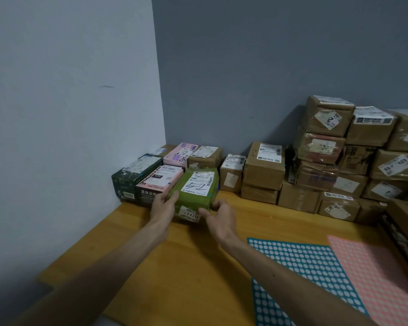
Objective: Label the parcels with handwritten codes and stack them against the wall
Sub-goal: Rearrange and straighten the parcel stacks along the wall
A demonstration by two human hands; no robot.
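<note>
Probably light and slightly yielding, this green parcel [196,191], so best taken by two opposite sides. Olive wrap, white top label scrawled "5-1", small tag on the near face. Set on the desk [174,267], touching the pink box [160,182] at its 9 o'clock; gripped at 9 o'clock by the left hand [163,204], at 4 o'clock by the right hand [218,215].

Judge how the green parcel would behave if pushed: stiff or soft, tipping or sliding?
Probably soft: the green parcel has a wrinkled wrap and rounded edges. Likely slides rather than tips, being low and wide on the table. Perhaps light: the left hand and right hand grip only its near corners.
</note>
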